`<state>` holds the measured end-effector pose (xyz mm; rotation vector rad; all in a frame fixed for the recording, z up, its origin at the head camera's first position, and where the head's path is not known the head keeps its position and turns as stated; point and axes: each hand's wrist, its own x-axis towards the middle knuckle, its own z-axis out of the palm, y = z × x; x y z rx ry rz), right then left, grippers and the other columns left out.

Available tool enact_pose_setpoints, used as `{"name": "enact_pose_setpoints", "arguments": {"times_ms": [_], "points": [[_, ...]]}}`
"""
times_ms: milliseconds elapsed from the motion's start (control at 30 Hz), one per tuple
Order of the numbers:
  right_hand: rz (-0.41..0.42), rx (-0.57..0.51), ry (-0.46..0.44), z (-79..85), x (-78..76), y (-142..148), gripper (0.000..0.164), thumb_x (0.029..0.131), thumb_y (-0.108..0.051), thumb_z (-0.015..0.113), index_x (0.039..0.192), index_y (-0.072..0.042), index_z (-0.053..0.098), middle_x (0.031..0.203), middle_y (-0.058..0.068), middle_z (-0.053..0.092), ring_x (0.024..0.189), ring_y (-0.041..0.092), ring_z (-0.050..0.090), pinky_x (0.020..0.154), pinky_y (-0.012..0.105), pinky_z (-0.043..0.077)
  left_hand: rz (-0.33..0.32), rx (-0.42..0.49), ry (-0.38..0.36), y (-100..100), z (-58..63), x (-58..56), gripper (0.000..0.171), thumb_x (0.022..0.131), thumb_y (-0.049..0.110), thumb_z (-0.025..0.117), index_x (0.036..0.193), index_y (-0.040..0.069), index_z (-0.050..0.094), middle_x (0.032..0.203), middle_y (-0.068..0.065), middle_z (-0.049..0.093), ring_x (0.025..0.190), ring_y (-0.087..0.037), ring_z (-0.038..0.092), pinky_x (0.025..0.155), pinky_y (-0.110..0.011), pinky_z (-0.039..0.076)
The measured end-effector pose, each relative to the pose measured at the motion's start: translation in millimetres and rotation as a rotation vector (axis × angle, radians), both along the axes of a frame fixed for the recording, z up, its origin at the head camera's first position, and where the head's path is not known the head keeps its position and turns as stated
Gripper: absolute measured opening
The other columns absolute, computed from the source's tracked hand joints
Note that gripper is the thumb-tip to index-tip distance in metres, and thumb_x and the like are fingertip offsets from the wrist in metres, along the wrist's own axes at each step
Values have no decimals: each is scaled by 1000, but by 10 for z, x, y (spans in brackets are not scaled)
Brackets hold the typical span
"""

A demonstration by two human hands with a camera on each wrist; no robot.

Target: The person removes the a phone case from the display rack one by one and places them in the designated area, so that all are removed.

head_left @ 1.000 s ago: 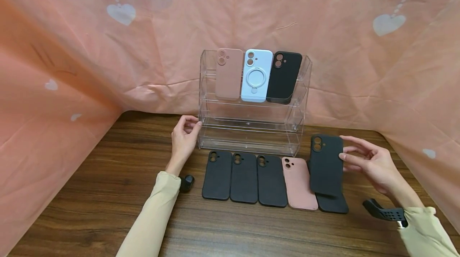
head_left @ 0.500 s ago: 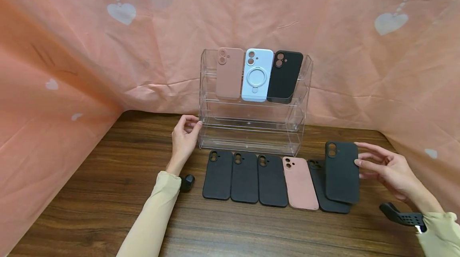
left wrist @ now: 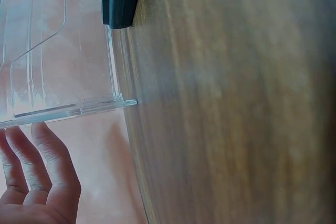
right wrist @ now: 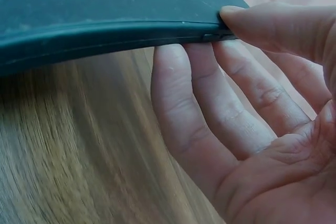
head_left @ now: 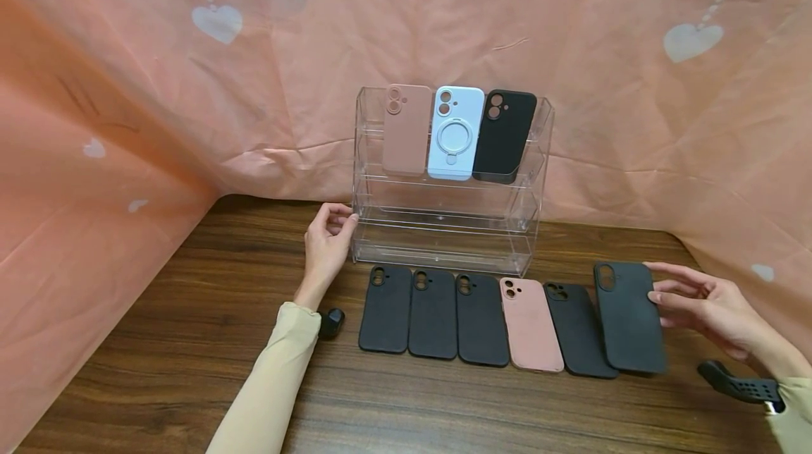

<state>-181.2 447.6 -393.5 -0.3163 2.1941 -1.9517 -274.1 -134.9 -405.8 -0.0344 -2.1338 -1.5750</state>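
Observation:
My right hand (head_left: 717, 309) pinches a black phone case (head_left: 629, 316) by its right edge, thumb on the back face and fingers underneath. This case is slightly tilted, close over the table at the right end of a row of cases. Beside it lie another black case (head_left: 580, 330) and a pink case (head_left: 531, 325). My left hand (head_left: 326, 246) rests its fingertips against the left side wall of a clear tiered display rack (head_left: 444, 221); in the left wrist view the fingers (left wrist: 52, 153) meet the outer face of that clear panel.
Three black cases (head_left: 433, 314) lie left of the pink one, in front of the rack. On its top tier stand a pink case (head_left: 407, 133), a white case with a ring (head_left: 453, 161) and a black case (head_left: 505, 133). Peach cloth (head_left: 285, 87) hangs behind the wooden table (head_left: 406, 405).
My right hand has moved right and lower with the black phone case, from over the lying black case to beside it. The left hand has stayed at the rack.

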Motion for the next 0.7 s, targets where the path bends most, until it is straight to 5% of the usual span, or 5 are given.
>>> {"name": "enact_pose_setpoints", "arguments": {"times_ms": [700], "points": [[-33,219,-140,-172,-41,114,55,103,2,54,130,-44,64,104,-15,77,94,1,72,71,30,62,1,8,3,0,-1,-9,16,95,18,72,107,8,69,93,-13,70,71,-7,62,64,-16,48]]}}
